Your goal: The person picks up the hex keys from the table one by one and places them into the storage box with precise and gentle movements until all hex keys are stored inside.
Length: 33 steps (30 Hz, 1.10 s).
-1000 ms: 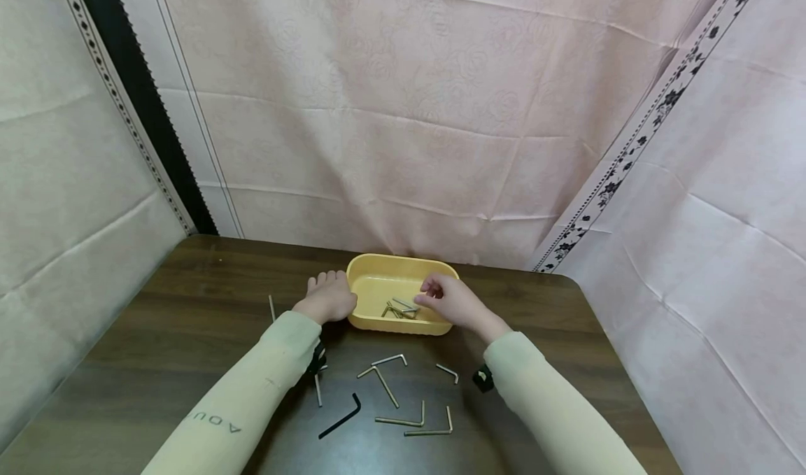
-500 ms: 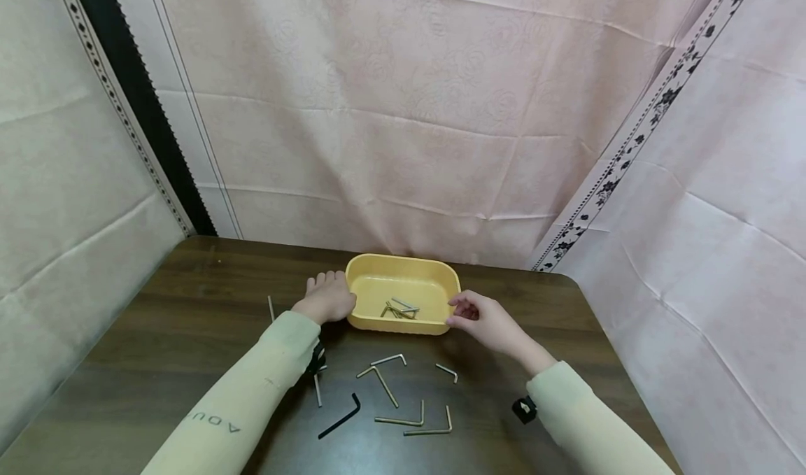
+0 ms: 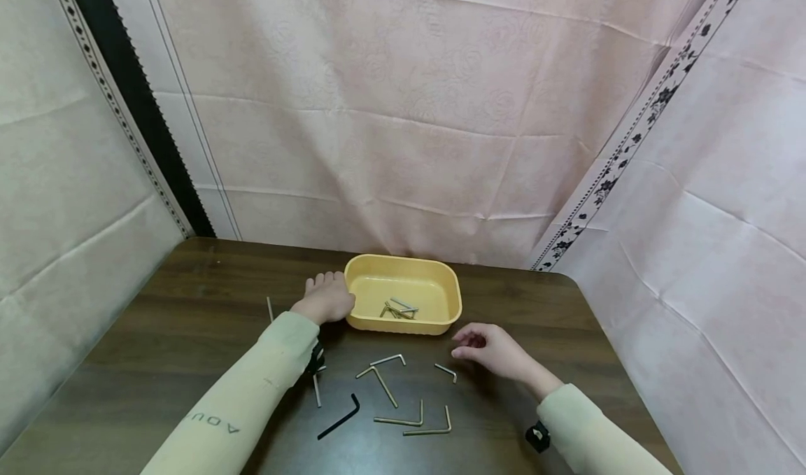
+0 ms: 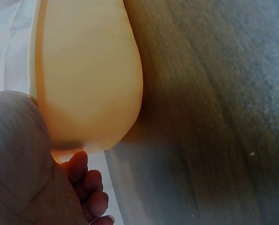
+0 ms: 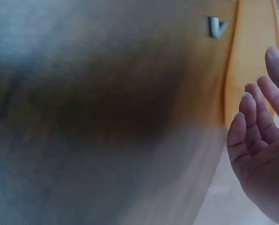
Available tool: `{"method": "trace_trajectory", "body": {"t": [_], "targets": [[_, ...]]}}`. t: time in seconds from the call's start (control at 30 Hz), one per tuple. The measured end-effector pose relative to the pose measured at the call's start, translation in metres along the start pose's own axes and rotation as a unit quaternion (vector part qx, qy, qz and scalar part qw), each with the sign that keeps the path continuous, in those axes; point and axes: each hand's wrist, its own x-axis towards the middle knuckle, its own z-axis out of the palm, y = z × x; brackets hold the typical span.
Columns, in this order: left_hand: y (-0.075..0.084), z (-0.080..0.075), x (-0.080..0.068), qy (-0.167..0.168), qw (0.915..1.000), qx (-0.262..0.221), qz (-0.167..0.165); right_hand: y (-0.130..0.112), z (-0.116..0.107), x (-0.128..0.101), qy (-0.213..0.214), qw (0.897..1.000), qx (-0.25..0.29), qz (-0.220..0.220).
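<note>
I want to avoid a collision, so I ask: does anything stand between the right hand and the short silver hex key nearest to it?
Nothing visible stands between the right hand and the short silver hex key in the head view; only wood tabletop shows in the gap.

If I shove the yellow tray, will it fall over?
The yellow tray would probably slide rather than tip, since it's wide and low. It looks fairly light, being thin-walled, but the loose bent keys inside might slide.

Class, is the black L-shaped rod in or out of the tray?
Out: the black L-shaped rod lies on the table, apart from the tray.
</note>
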Motion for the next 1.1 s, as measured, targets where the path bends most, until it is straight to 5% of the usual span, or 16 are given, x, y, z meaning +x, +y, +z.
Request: {"method": "trace_trajectory", "body": {"t": [1.1], "targets": [[-0.001,-0.001,0.0,-0.005,0.9999,-0.009,-0.002,0.003,0.021,-0.002,-0.072,0.995,-0.069,-0.019]]}}
